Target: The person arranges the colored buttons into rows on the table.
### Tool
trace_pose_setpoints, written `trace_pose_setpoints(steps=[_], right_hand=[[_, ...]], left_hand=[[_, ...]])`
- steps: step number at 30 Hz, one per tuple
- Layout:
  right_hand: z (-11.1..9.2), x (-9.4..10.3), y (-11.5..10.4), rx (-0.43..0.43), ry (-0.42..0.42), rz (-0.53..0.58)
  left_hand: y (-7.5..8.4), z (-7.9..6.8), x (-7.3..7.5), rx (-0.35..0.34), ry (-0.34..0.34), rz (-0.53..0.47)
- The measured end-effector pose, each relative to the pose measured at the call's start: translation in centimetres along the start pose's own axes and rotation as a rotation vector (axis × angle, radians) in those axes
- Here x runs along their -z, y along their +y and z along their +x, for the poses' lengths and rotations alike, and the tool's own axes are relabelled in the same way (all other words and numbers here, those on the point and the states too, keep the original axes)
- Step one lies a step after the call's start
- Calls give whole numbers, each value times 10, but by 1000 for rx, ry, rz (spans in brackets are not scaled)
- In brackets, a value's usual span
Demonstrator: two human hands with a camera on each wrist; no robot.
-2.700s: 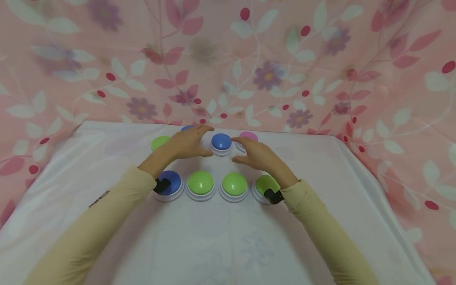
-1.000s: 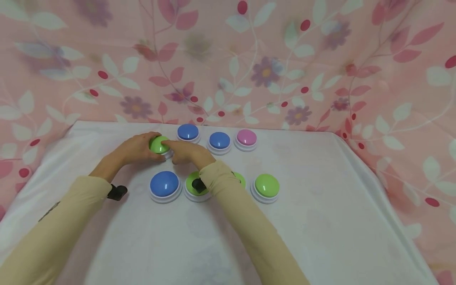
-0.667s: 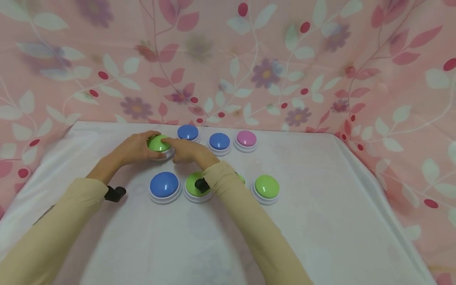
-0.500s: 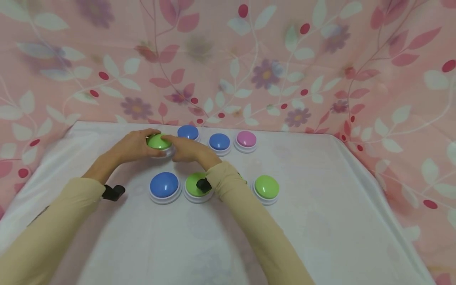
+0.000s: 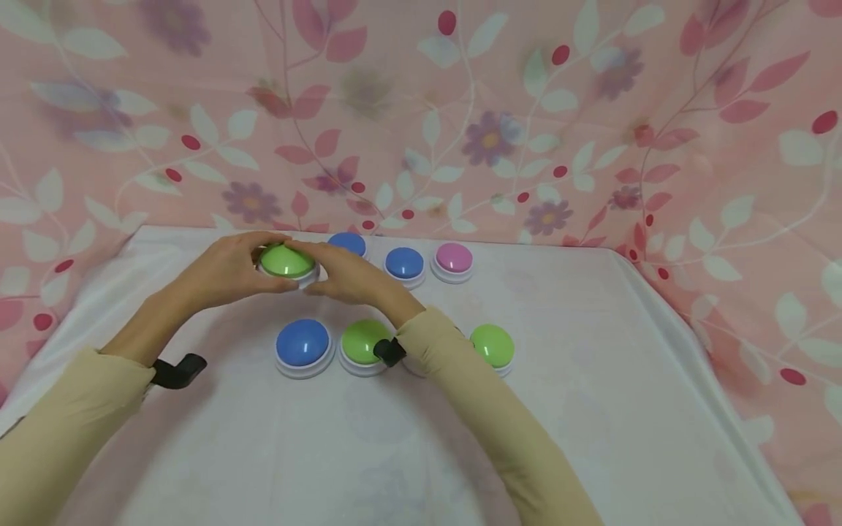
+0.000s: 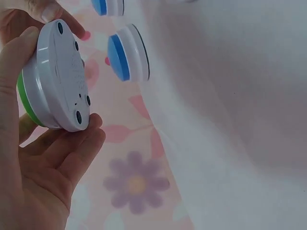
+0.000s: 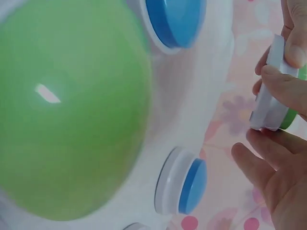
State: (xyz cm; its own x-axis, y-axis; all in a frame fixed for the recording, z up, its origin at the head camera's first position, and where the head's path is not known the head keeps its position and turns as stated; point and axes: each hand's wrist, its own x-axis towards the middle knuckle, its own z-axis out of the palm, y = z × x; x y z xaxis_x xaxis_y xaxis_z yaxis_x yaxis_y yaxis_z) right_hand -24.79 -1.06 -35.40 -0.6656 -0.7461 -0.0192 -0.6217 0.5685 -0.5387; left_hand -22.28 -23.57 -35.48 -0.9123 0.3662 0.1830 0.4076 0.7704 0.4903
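Both hands hold a green-domed push button (image 5: 287,261) with a white base, lifted above the cloth at the back left. My left hand (image 5: 226,270) grips its left side, thumb in front and fingers behind. From the other side my right hand (image 5: 351,274) holds its edge between thumb and fingers. The white underside (image 6: 67,76), with dark feet and small speaker holes, faces the left wrist camera. In the right wrist view the button's base (image 7: 269,91) is seen edge-on between the hands.
Behind stand blue buttons (image 5: 346,243) (image 5: 404,263) and a pink button (image 5: 454,258). The front row has a blue button (image 5: 302,343), green buttons (image 5: 360,342) (image 5: 492,345) and one mostly hidden by the right sleeve (image 5: 473,387). A floral curtain (image 5: 421,109) hangs beyond the white cloth (image 5: 625,409).
Both hands moved left from around the middle blue button to the green one at the back left. They took hold of it and raised it off the cloth, drawing slightly left.
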Motion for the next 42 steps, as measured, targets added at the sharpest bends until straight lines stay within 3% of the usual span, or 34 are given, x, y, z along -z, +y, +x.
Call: trace_pose_setpoints(steps=[8,15,22,26,35,42], right_hand=[[-26,-14,-2,51,89,57],[-61,-26,-15,67,128,-62],[-101,-50,-33,88,192,-195],[-119,-60,-38,122,215,-211],[-141,-73,-48,195,223,-248],[-146,-88,-52,170,144,-247]], left_hand=[[21,-22,-6,-35,65,-4],[35,-49,-20,-119,129,-47],[51,-87,-40,-192,181,-9],[56,-103,-51,-215,213,21],[61,-133,-71,-317,296,60],[59,-148,-81,-322,264,140]])
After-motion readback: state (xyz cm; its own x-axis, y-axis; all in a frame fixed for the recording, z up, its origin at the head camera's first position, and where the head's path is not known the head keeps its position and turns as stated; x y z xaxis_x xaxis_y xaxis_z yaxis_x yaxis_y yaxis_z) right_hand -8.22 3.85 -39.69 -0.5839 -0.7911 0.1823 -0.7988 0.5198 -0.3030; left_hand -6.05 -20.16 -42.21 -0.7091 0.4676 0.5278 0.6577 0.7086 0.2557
